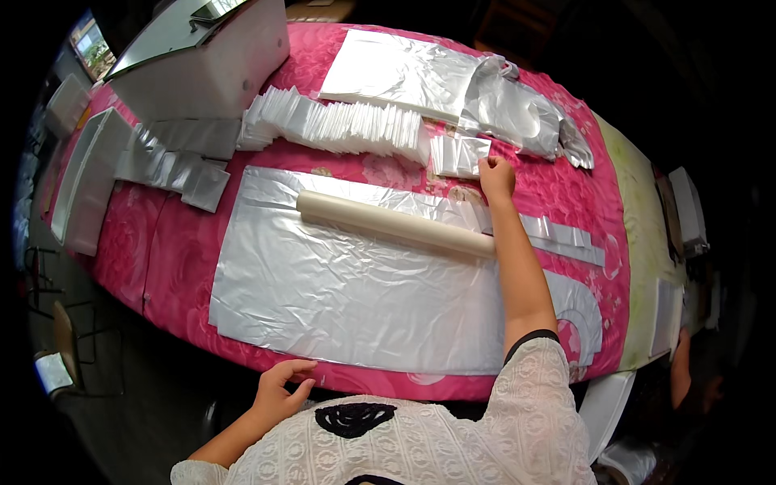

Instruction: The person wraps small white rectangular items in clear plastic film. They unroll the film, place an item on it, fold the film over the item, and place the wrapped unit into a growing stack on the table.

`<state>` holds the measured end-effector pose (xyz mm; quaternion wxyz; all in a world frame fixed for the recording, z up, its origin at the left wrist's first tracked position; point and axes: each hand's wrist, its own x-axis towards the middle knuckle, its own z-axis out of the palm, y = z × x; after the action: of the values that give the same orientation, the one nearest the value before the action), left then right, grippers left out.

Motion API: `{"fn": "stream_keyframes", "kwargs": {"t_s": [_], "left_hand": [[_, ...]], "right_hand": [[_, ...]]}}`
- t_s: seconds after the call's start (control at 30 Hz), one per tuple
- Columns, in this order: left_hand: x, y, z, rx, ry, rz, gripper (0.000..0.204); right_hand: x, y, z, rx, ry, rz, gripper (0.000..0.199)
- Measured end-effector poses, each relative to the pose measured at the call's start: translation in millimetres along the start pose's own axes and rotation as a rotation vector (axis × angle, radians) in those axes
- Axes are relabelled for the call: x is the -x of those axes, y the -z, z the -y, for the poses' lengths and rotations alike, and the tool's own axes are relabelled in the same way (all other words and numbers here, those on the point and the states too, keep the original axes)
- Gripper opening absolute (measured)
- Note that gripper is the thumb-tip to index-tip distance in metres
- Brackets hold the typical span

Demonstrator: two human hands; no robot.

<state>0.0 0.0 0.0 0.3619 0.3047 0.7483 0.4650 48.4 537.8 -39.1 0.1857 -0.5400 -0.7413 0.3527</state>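
Observation:
My right hand (498,178) reaches across the pink cloth with its fingers pinched at the right corner of a small folded plastic bag (459,157). This bag lies just right of a long row of overlapping folded bags (347,127). Close to the near table edge, my left hand (283,390) is held with its fingers apart and nothing in them. Between my hands lies a wide stack of silvery clear plastic sheets (356,299). A cream-white roller or tube (396,224) rests across its far part, and my right forearm passes over the tube's right end.
More plastic sheets (404,73) lie at the back, crumpled toward the right. A white box (202,81) and a white tray (90,182) stand left, beside folded plastic strips (170,166). Plastic strips (566,238) and cut curved pieces (584,315) lie right. Another person's arm (681,368) shows at far right.

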Motion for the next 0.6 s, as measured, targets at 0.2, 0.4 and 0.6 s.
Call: {"fn": "stream_keyframes", "kwargs": {"t_s": [0.2, 0.4, 0.6], "left_hand": [[1, -1, 4, -0.014, -0.023, -0.033, 0.029], [-11, -4, -17, -0.098, -0.070, 0.051, 0.028], [-55, -32, -30, -0.315, -0.423, 0.197, 0.041]], "right_hand": [[32, -6, 16, 0.249, 0.358, -0.429, 0.032], [168, 17, 4, 0.254, 0.741, 0.254, 0.048], [279, 43, -18, 0.266, 0.277, 0.256, 0.054]]}}
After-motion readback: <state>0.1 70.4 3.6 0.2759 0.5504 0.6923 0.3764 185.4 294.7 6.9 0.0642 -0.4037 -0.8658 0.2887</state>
